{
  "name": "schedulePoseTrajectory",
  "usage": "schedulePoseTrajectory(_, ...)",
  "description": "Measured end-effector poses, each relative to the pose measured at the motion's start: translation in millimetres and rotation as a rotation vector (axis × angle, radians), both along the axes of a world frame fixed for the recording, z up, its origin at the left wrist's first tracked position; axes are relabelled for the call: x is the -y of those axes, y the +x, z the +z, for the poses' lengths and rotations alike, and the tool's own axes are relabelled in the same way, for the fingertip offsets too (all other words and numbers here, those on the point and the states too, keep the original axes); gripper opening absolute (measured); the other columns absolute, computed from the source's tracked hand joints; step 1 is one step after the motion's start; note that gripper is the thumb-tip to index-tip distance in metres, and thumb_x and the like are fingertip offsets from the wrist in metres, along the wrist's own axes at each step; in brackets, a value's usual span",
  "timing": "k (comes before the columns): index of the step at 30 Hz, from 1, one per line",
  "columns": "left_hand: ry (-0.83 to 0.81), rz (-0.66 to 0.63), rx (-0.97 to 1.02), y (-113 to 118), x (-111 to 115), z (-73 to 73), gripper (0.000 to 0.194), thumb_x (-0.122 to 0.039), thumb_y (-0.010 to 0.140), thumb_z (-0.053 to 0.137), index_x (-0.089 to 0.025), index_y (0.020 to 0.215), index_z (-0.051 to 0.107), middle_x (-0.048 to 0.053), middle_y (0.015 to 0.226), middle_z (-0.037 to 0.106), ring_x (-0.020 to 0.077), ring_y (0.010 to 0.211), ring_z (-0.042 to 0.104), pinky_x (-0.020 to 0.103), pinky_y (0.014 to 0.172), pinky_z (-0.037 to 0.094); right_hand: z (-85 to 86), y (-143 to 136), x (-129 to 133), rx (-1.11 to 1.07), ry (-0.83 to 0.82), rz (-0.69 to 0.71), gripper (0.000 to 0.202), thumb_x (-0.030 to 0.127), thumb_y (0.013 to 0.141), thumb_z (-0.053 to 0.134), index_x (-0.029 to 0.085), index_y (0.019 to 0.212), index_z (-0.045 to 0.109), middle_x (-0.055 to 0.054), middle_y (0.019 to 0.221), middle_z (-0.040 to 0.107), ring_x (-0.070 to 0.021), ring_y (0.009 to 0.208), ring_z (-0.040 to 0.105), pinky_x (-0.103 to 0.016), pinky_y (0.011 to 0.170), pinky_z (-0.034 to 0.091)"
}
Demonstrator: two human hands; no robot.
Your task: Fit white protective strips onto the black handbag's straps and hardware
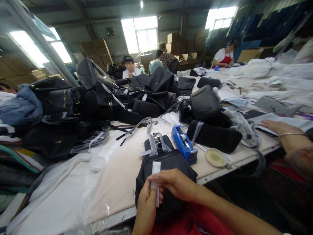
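Observation:
A black handbag (168, 163) lies at the near edge of the white worktable (114, 176), its handles wrapped in clear film. My left hand (146, 202) and my right hand (174, 184) meet over the bag's front. Together they pinch a narrow white strip (156, 178) that stands upright between the fingers. The bag's lower part is hidden behind my hands and arms.
A blue tape dispenser (184, 144) and a round lid (215, 157) sit right of the bag. Piles of black bags (122, 98) fill the table's middle and left. A co-worker's hand (276, 126) rests at the right edge. Other people work at the far end.

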State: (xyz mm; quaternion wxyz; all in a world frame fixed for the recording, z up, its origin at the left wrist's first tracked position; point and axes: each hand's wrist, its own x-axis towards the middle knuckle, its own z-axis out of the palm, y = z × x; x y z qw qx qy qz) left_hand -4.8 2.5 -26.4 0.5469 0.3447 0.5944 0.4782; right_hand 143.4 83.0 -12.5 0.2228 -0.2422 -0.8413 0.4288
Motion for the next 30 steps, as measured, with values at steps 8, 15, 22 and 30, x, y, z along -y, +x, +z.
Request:
schedulePoseTrajectory(8,0.046,-0.038,-0.123,4.2,-0.7,5.0,0.037,-0.046,0.084,0.056,-0.015,0.104,0.059,0.0,0.064,0.06,0.0115,0.051,0.052,0.02,0.046,0.041,4.2,1.2,0.1,-0.073,-0.313,-0.087,0.048,0.012,0.084,0.053,0.025,0.13,0.045,0.004,0.076,0.063,-0.0129,0.069,0.061,-0.021,0.063,0.043)
schedulePoseTrajectory(15,-0.09,0.006,0.161,-1.4,-11.4,-6.3,0.042,-0.058,0.079,0.06,-0.015,0.083,0.057,-0.001,0.057,0.061,0.0068,0.039,0.048,0.015,0.037,0.036,-5.3,2.1,4.8,-0.123,-0.265,-0.125,0.051,0.02,0.089,0.053,0.026,0.138,0.038,0.003,0.082,0.063,-0.0137,0.075,0.061,-0.023,0.069,0.046)
schedulePoseTrajectory(22,-0.125,-0.116,0.387,-15.0,-18.6,-15.1,0.043,-0.057,0.08,0.06,-0.015,0.087,0.057,-0.001,0.049,0.058,0.0078,0.031,0.045,0.017,0.032,0.037,-19.3,2.1,-5.2,-0.076,0.141,-0.005,0.039,0.023,0.094,0.049,0.023,0.133,0.045,-0.004,0.109,0.067,-0.0143,0.097,0.063,-0.022,0.083,0.046)
schedulePoseTrajectory(30,-0.25,-0.233,0.364,-28.8,-27.8,-17.6,0.047,-0.059,0.08,0.056,-0.013,0.07,0.061,0.0,0.043,0.054,0.007,0.032,0.041,0.017,0.035,0.028,-25.9,-3.1,-25.8,0.222,0.979,0.11,0.029,0.017,0.096,0.04,0.009,0.123,0.047,-0.003,0.071,0.062,-0.0152,0.058,0.054,-0.029,0.052,0.035)
